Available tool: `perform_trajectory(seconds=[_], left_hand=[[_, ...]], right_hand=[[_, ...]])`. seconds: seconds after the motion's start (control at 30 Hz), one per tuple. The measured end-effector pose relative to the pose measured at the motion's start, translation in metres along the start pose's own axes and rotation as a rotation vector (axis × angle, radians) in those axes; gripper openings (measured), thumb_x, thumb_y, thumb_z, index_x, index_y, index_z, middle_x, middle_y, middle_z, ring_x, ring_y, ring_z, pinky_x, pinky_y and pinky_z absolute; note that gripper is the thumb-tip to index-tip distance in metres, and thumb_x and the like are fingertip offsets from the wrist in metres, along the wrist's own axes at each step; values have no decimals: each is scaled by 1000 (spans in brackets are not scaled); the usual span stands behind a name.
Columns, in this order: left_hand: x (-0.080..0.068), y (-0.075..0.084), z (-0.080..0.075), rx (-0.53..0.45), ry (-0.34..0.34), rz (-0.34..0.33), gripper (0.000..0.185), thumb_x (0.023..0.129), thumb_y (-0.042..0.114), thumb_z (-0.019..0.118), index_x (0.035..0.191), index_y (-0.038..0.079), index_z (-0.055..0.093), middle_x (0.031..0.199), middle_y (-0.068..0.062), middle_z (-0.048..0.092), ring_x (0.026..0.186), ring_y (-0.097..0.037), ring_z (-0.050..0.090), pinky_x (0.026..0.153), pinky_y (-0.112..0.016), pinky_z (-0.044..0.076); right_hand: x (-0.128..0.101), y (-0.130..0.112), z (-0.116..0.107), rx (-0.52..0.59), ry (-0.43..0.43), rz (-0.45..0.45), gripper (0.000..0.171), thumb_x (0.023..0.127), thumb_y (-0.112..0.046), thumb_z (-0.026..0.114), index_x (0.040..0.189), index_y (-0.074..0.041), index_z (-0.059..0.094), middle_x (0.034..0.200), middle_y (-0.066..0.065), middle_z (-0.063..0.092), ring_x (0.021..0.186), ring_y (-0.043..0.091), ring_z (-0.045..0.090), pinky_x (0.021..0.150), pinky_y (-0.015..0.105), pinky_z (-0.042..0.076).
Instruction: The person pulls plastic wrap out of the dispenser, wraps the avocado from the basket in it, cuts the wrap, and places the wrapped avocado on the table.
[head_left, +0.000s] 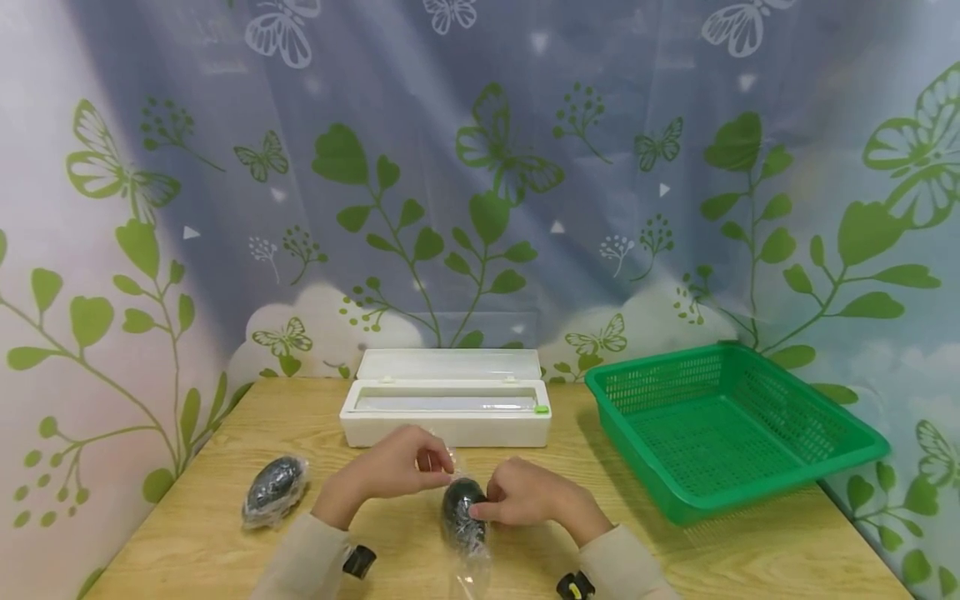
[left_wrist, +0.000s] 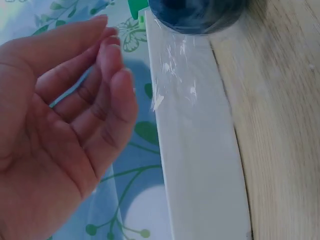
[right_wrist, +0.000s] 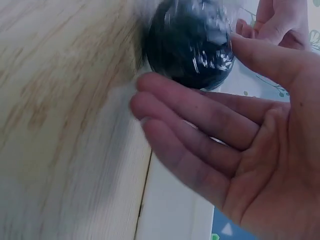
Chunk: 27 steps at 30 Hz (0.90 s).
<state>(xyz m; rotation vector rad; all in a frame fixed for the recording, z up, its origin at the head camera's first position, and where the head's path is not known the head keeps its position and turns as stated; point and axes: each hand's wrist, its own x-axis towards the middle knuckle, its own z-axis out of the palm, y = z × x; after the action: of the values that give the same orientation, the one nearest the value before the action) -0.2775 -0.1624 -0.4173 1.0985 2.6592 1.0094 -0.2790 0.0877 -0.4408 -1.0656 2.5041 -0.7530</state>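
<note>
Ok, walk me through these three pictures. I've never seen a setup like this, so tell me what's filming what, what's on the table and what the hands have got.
No machine here: a person works with bare hands, wearing three cameras. The wide picture comes from the head; the close-ups come from each wrist.

On the wooden table stand a white film dispenser box with its lid open and a green basket. A dark egg-shaped object already wrapped in film lies at the left.

Between the hands lies a second dark object in clear film. The left hand pinches the film, it seems; the right hand touches the object with fingers fairly straight.
</note>
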Motion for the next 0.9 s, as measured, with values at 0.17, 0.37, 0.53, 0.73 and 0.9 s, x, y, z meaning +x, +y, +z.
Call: perform_trajectory(seconds=[0.17,0.37,0.53,0.73,0.9], left_hand=[[1,-7,8,14,-27,-32,16,92,15,79,102,4,77,99,-8,77,80,-11,69,73,-22,57],[7,-13,23,-9,-37,-79,32,91,27,80,115,6,74,114,-10,75,94,-21,72,81,-28,60],[8,-14,25,-13,-30,-84,39,93,31,78,122,6,71,123,-9,72,110,-33,68,93,-45,60],[6,-19,26,-31,-100,-166,47,95,35,75,132,6,68,134,-10,70,121,-36,66,101,-55,56],[5,-21,25,-87,-194,-200,43,98,35,72,132,10,69,135,-9,70,120,-34,68,101,-48,57]], right_hand=[[-2,0,0,53,-57,78,52,100,-42,66,66,-3,74,59,11,71,49,17,65,46,19,41],[-5,1,-9,-23,36,50,35,93,-41,76,72,-12,73,62,-2,68,56,11,61,52,20,45],[-2,4,-13,-107,215,-87,25,87,-29,84,100,-13,71,97,2,69,87,21,65,75,28,55],[2,10,-9,-101,145,-79,53,93,-34,78,137,-7,63,140,9,64,131,31,60,109,52,50],[1,18,-8,-34,14,-56,57,98,-39,70,139,-1,61,137,13,69,125,30,66,105,45,56]])
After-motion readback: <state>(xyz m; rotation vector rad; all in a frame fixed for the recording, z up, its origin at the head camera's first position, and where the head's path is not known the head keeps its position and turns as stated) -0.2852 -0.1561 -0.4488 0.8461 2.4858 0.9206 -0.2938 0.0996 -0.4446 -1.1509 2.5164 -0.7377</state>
